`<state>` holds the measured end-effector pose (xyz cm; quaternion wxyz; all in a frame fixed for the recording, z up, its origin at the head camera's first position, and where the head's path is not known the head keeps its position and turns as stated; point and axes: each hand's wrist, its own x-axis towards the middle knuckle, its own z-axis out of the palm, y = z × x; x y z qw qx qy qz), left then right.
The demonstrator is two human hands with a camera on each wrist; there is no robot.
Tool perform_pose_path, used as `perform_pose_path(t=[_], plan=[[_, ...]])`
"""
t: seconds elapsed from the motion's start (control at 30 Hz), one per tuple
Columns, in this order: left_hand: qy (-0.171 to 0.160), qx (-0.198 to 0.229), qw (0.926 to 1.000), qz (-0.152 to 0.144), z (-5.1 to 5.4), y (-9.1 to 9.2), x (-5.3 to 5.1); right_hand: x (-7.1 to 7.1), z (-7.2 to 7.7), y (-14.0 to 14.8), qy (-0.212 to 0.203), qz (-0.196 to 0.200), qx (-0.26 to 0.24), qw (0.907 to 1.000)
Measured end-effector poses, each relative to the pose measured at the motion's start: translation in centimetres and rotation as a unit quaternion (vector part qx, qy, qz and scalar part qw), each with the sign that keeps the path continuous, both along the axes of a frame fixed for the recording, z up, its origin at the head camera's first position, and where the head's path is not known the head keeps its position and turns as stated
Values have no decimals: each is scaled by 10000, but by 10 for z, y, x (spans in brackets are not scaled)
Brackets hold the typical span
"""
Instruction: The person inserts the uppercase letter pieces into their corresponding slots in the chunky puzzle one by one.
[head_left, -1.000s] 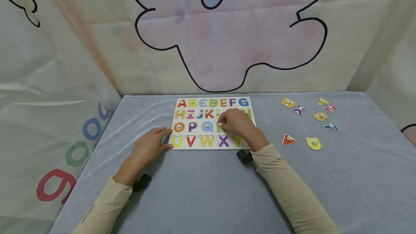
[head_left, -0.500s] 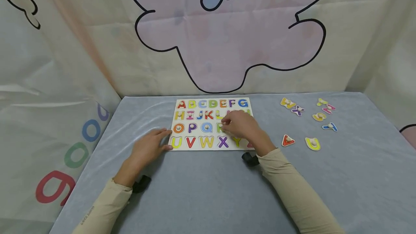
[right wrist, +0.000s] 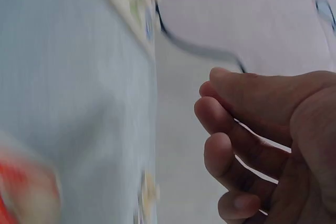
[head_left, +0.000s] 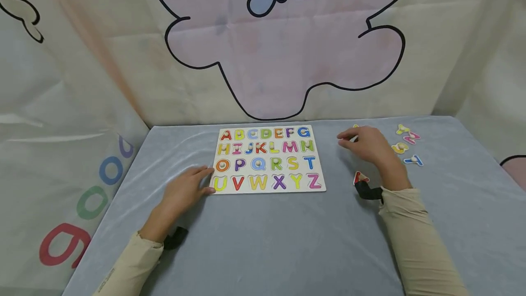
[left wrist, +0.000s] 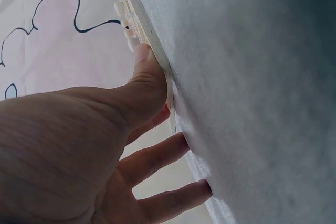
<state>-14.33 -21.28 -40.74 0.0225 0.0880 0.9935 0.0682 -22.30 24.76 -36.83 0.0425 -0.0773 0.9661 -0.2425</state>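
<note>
A white alphabet puzzle board (head_left: 304, 182) lies on the table with rows of coloured letters. Knobbed pieces fill many upper slots, including the green R piece (head_left: 276, 164). My left hand (head_left: 181, 193) rests against the board's left edge. The left wrist view shows its thumb (left wrist: 149, 77) on the board's rim and spread fingers on the cloth. My right hand (head_left: 371, 147) hovers right of the board, fingers loosely bent and holding nothing. Beneath and beside it lie a red V piece (head_left: 360, 177) and a mostly hidden yellow piece (head_left: 355, 126).
Several loose letters lie farther right: a yellow Y (head_left: 402, 129), a pink Z (head_left: 411, 138), a yellow S (head_left: 400, 148) and a blue T (head_left: 413, 161). The right hand and forearm hide part of that area. A printed curtain (head_left: 263, 58) stands behind the cloth-covered table (head_left: 263, 241).
My right hand has let go of the green R piece in its slot and moved right, off the board, towards the loose letters. The left hand stays at the board's edge.
</note>
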Motion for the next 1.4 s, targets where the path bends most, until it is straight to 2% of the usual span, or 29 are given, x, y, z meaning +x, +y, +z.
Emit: perform_pose_path(t=[0.1, 0.2, 0.3, 0.4, 0.53, 0.67, 0.87, 1.0, 1.13, 1.27, 1.4], plan=[[-43, 36, 10000, -22, 0, 0, 2, 5, -1, 38, 78, -324, -7, 9994], [37, 58, 10000, -57, 1, -1, 3, 10, -5, 74, -13, -837, -44, 9965], [118, 72, 9999, -64, 1, -2, 3, 15, -13, 104, -44, -1220, -29, 9925], [116, 62, 9999, -61, 0, -2, 3, 19, -23, 127, -15, -1433, -27, 9897], [52, 35, 10000, -49, 1, -1, 3, 19, -33, 141, 19, -1581, -37, 9874], [71, 19, 10000, -49, 1, -1, 2, 12, -38, 144, 55, -1631, -56, 9866], [87, 32, 9999, -79, 0, -1, 2, 1, -42, 141, -246, -1719, -108, 9848], [104, 26, 9999, -74, 1, -1, 2, 1, -39, 138, -282, -1667, -49, 9856], [100, 43, 9999, -66, 2, -1, 3, 5, -28, 127, -161, -1436, 125, 9894], [61, 52, 9999, -60, 1, -1, 3, 4, -14, 107, 51, -748, 319, 9967], [50, 52, 10000, -44, 1, -1, 3, 2, -7, 85, 90, -58, 292, 9995]])
